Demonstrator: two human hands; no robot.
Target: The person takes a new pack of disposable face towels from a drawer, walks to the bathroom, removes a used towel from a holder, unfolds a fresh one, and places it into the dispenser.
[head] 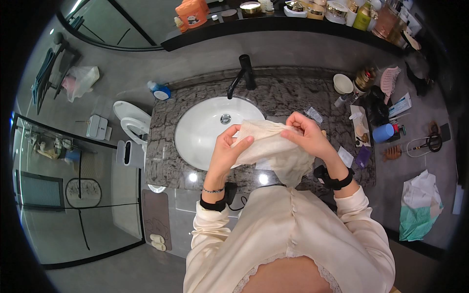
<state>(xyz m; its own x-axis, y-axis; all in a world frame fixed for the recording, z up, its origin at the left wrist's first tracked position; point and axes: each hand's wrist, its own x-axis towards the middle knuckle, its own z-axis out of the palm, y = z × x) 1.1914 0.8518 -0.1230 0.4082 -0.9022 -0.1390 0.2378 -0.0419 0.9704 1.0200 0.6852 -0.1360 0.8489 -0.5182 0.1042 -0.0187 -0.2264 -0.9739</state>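
Note:
A thin cream cloth (263,146) is stretched between my two hands, above the front right rim of the white oval sink (194,135). My left hand (231,146) pinches its left end between thumb and fingers. At the upper right edge, my right hand (306,133) grips a gathered fold. The cloth's lower part hangs loose over the counter's front edge, close to my shirt. Behind the sink stands a black faucet (247,73); no water is seen running. The cloth hides part of the sink's right side and some of the countertop.
The dark marbled countertop (161,154) holds a blue bottle (159,91) at left. Along its right lie a clear wrapper (314,114), a purple packet (363,156) and a white bowl (343,84). A shelf (278,27) crowded with cosmetics overhangs the back. A toilet (133,122) stands left.

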